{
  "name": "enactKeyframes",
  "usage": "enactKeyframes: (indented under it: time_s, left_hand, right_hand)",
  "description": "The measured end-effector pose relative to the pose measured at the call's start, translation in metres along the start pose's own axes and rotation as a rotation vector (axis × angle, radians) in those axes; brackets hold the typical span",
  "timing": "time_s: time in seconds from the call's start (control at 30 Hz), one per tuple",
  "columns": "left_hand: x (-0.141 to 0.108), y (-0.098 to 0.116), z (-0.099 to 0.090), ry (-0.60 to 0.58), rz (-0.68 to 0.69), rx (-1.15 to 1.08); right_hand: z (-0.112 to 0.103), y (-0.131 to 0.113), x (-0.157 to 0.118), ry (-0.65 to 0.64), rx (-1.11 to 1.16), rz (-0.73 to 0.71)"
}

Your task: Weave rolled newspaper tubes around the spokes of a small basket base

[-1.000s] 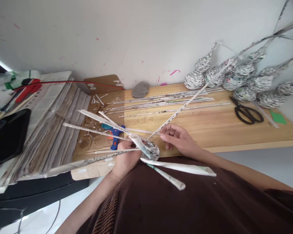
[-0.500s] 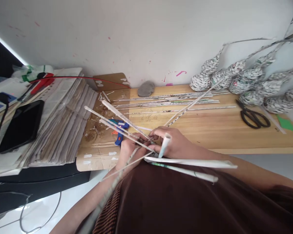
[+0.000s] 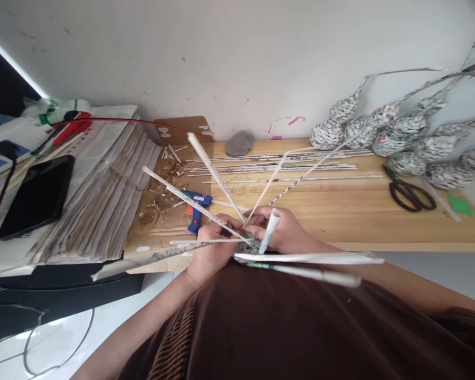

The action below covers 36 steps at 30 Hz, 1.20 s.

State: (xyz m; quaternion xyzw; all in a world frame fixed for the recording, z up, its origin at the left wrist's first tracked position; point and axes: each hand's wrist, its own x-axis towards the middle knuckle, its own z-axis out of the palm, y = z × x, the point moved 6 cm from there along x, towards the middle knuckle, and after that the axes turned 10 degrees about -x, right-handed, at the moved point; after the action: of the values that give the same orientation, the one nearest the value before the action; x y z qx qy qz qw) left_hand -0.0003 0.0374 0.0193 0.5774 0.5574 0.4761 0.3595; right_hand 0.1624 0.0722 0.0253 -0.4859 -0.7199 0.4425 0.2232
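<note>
At the front edge of the table, a small woven newspaper piece (image 3: 248, 248) sits between my hands, partly hidden by fingers. Rolled paper tubes fan out from it in several directions; one pale tube (image 3: 217, 182) points up and away. My left hand (image 3: 211, 243) is closed around the left side of the weave. With fingers bent, my right hand (image 3: 287, 229) pinches at the far side, where a thin folded paper tube (image 3: 267, 182) rises from the fingertips. A short wide tube (image 3: 269, 231) stands up in front of the right hand.
Loose paper tubes (image 3: 273, 168) lie across the table behind a blue glue gun (image 3: 197, 211). Black scissors (image 3: 409, 195) and several woven paper gourds (image 3: 326, 134) are at right. A newspaper stack (image 3: 106, 200) with a phone (image 3: 35, 196) stands left, a grey stone (image 3: 239, 143) by the wall.
The thin tube has swung from the lower left to the far side, now bent upright at my right fingers. A patterned tube on the left has turned from pointing toward me to pointing left.
</note>
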Motion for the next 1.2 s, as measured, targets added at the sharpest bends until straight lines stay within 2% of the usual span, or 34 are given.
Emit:
enactKeyframes:
  time_s: [0.2, 0.37, 0.47, 0.57, 0.63, 0.77, 0.87, 0.97, 1.03, 1.1, 1.2]
  left_hand:
    - [0.0, 0.002, 0.002, -0.04, 0.034, -0.014]
    - [0.002, 0.007, 0.003, -0.05, 0.114, 0.062]
    - [0.002, 0.018, 0.005, -0.12, 0.231, 0.131]
    - [-0.001, 0.029, 0.007, -0.235, 0.33, 0.157]
    - [-0.002, 0.033, 0.005, -0.271, 0.339, 0.155]
    - [-0.004, 0.033, 0.004, -0.28, 0.319, 0.149]
    - [-0.005, 0.027, 0.005, -0.25, 0.327, 0.163]
    - [-0.005, 0.021, 0.005, -0.213, 0.346, 0.175]
    - [-0.005, 0.023, 0.005, -0.201, 0.375, 0.197]
    - [-0.006, 0.029, 0.005, -0.206, 0.412, 0.245]
    - [-0.006, 0.041, 0.007, -0.228, 0.474, 0.331]
  right_hand:
    - [-0.006, -0.01, -0.002, 0.096, -0.097, -0.144]
    - [-0.021, -0.018, -0.002, 0.228, 0.13, -0.2]
    - [-0.024, -0.019, 0.0, 0.189, 0.329, -0.225]
    - [-0.021, -0.015, 0.005, 0.105, 0.479, -0.156]
    - [-0.019, -0.011, 0.006, 0.081, 0.535, -0.093]
    - [-0.025, -0.013, 0.007, 0.059, 0.534, -0.044]
    - [-0.038, -0.022, 0.007, 0.137, 0.536, -0.098]
    - [-0.044, -0.023, 0.004, 0.193, 0.317, -0.146]
    - [-0.036, -0.017, 0.001, 0.108, 0.087, -0.17]
    - [-0.022, -0.005, -0.003, -0.048, -0.035, -0.17]
    - [-0.01, 0.012, -0.009, -0.18, 0.051, -0.128]
